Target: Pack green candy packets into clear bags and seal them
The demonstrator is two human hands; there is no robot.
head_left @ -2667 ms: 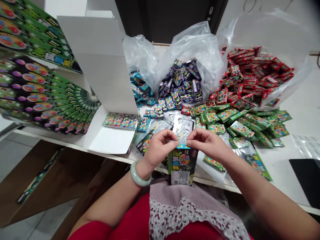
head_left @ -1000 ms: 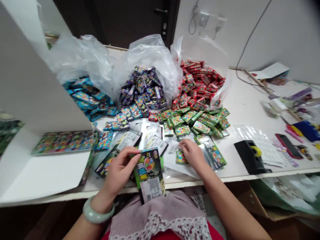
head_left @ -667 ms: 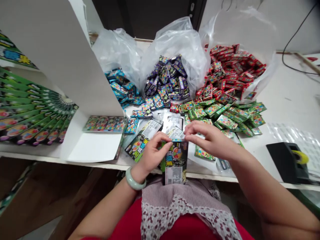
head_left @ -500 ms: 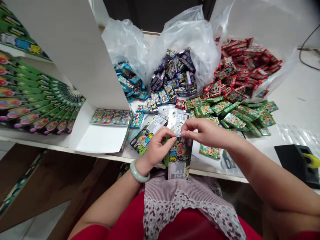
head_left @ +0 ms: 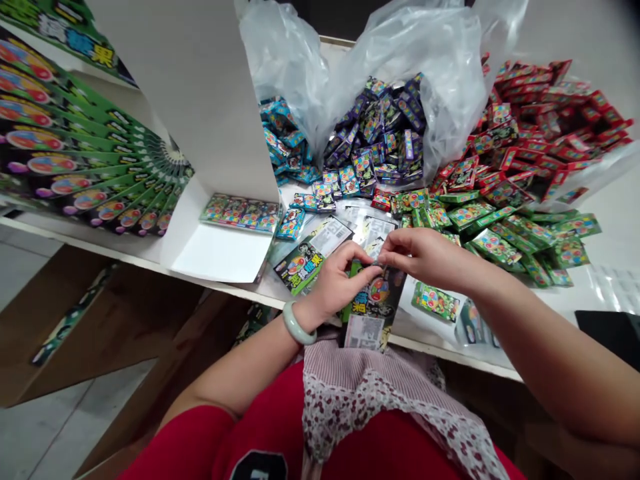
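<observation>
My left hand [head_left: 340,280], with a pale green bangle [head_left: 299,325] on its wrist, is closed in a pinch at the top edge of a black-and-green printed packet [head_left: 373,308]. Opposite it, my right hand [head_left: 417,252] pinches the same edge, the two sets of fingertips nearly touching. The packet hangs upright over the table's front edge, against the apron [head_left: 345,367]. Anything small between the fingertips is hidden. Left of the hands lies a similar printed packet [head_left: 305,263], and to the right a green candy box [head_left: 436,301].
Behind the hands are heaps of small blue boxes [head_left: 285,143], purple boxes [head_left: 383,127], red boxes [head_left: 545,130] and green boxes [head_left: 500,240], partly in clear plastic bags [head_left: 400,47]. At left, an open white carton [head_left: 217,250] holds a row of boxes beside fanned printed cards [head_left: 100,173].
The view has shifted, so everything sits further right except the lower body. Both hands keep their pinch on the packet's top edge, with little other visible change.
</observation>
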